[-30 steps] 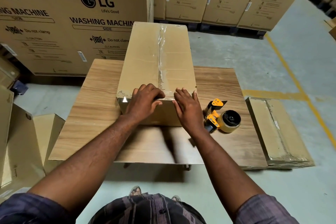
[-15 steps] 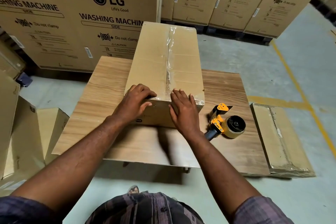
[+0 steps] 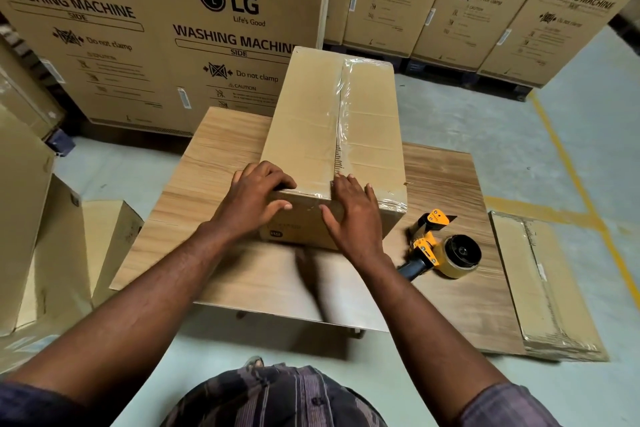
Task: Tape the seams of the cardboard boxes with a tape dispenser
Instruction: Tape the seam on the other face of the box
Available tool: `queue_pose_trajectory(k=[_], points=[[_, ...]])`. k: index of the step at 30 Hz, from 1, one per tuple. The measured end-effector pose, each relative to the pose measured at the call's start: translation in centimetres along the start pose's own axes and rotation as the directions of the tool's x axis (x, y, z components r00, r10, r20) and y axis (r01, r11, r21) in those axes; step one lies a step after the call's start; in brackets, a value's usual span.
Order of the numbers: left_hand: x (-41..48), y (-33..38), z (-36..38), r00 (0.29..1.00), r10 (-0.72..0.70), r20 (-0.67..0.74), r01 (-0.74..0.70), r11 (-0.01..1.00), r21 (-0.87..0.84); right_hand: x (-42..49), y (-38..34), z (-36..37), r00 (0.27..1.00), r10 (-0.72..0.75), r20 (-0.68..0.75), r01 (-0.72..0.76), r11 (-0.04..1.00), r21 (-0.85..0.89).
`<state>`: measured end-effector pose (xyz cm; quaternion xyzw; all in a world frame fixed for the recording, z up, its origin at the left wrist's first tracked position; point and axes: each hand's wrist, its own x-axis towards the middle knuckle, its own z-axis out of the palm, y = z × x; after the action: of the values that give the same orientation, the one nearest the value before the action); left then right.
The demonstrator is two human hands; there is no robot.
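Cardboard box point(image 3: 332, 135) mid-frame has my left hand point(image 3: 254, 206) gripping its near edge, my right hand point(image 3: 353, 218) pressing flat, wrist hiding part of the tape dispenser point(image 3: 445, 250).

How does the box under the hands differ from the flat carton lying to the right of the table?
The box is tall; the flat carton is thin. The box stands on the wooden table; the flat carton lies beside its right edge. The left hand grips the box's near edge and the right hand presses on it; nothing touches the flat carton. Both are brown cardboard with clear tape.
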<state>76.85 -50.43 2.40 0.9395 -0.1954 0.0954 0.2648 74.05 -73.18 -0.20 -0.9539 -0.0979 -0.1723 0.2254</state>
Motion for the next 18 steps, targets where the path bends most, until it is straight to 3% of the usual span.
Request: queue_pose_trajectory(k=[3, 8, 11, 15, 18], points=[[0.7, 0.4, 0.1, 0.999, -0.016, -0.028, 0.016, 1.0, 0.005, 1.4, -1.8, 0.3, 0.999, 0.014, 0.036, -0.017, 0.997, 0.077], [0.5, 0.0, -0.2, 1.0, -0.001, -0.004, 0.001, 1.0, -0.009, 1.2, -1.5, 1.0, 0.993, -0.102, 0.058, 0.103, 0.995, -0.008], [-0.8, -1.4, 0.0, 0.997, 0.01, -0.073, -0.008, 1.0, 0.022, 0.9, -1.5, 0.8, 0.989, -0.122, 0.089, 0.125, 0.992, -0.033], [-0.9, -2.3, -0.2, 0.992, -0.008, -0.127, -0.011, 0.989, -0.146, 2.6, -4.0, 0.8, 0.992, -0.099, 0.079, 0.097, 0.995, 0.034], [-0.8, -2.7, -0.3, 0.984, -0.097, -0.148, 0.056, 0.964, -0.26, 2.8, -4.9, 1.4, 0.987, -0.128, 0.096, 0.123, 0.991, 0.058]])
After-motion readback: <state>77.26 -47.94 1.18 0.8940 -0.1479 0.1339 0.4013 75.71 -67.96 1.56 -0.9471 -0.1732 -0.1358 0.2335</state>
